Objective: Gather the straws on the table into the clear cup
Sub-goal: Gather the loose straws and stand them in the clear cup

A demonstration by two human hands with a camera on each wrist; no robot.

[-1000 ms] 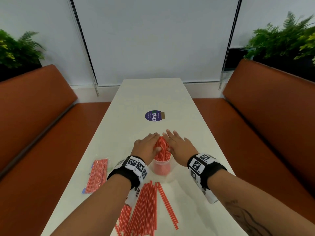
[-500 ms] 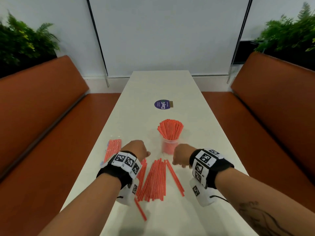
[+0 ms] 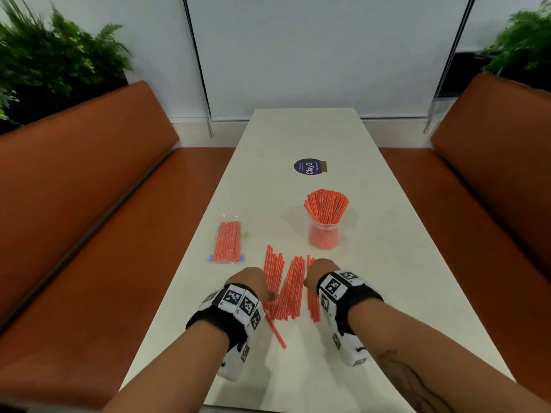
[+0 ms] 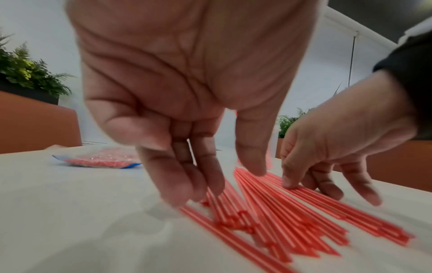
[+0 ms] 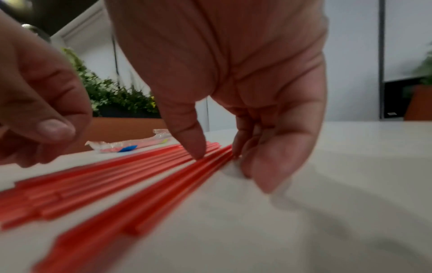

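A clear cup [image 3: 323, 237] stands upright mid-table, packed with red straws [image 3: 326, 206] that fan out above its rim. Nearer me, several loose red straws [image 3: 288, 289] lie flat in a rough fan. My left hand [image 3: 252, 281] comes down on their left side; in the left wrist view its fingertips [image 4: 184, 195] touch the outer straws and the thumb hovers above them. My right hand [image 3: 319, 271] is at their right side, thumb [image 5: 195, 147] resting on the straws [image 5: 140, 181] and fingers on the table beside them. Neither hand grips anything.
A sealed clear packet of red straws [image 3: 227, 245] lies left of the loose ones. A round purple sticker [image 3: 308, 166] is farther up the white table [image 3: 387, 263]. Orange benches [image 3: 89, 204] flank both long sides, and the near table edge is close below my wrists.
Both hands left the top of the straws in the cup, drew back toward me and came down on either side of the loose straws. The cup stays put.
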